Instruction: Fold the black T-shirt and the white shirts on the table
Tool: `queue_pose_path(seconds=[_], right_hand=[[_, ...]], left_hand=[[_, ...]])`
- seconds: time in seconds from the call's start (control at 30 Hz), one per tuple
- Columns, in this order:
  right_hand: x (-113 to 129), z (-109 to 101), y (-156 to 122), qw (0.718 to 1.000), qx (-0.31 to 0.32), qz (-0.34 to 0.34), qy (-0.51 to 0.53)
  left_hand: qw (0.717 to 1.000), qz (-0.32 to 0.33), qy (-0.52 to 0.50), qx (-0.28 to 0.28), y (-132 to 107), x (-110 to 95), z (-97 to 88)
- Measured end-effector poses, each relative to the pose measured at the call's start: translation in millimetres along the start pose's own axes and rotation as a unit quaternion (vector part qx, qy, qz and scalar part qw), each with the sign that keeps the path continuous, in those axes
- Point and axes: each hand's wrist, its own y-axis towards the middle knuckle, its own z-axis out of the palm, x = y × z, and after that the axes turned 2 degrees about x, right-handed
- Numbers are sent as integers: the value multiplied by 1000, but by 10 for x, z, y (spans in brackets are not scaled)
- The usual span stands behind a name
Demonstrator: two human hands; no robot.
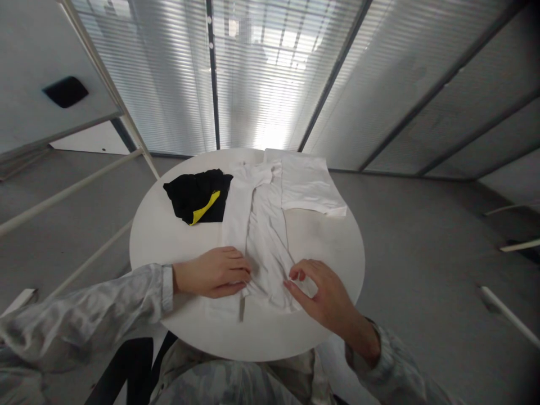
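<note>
A white garment [261,225] lies lengthwise down the middle of a round white table [169,242], partly folded in on itself. My left hand [215,273] rests flat on its near left edge, fingers stretched out and pressing the cloth down. My right hand [320,292] is at the garment's near right edge, fingers curled and pinching the white fabric. A second white garment [307,183], folded, lies at the far right of the table. A black garment with a yellow stripe [198,197] sits crumpled at the far left.
The table stands on a grey floor [422,253] before a wall of glass panels with blinds [270,73]. White bars of a frame [76,185] run along the left. White chair parts [510,320] show at the right edge.
</note>
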Motion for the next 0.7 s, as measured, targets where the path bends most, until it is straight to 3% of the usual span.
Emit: queue_pose_path(seconds=[0.13, 0.23, 0.33, 0.47, 0.57, 0.7], right_hand=[[37, 219, 109, 998, 20, 37, -36], [-2, 273, 199, 998, 28, 59, 1], [-147, 166, 272, 988, -1, 112, 110], [-497, -120, 316, 949, -56, 187, 247], [-801, -286, 284, 927, -58, 261, 262], [-1142, -334, 189, 926, -53, 305, 214]], left_hand=[[999, -8, -7, 36, -84, 105, -128], [998, -24, 23, 55, -114, 148, -211], [998, -37, 31, 50, -147, 164, -288], [997, -63, 25, 32, -260, 197, -404], [995, -93, 30, 33, -406, 258, -495], [991, -126, 23, 38, -610, 329, -573]])
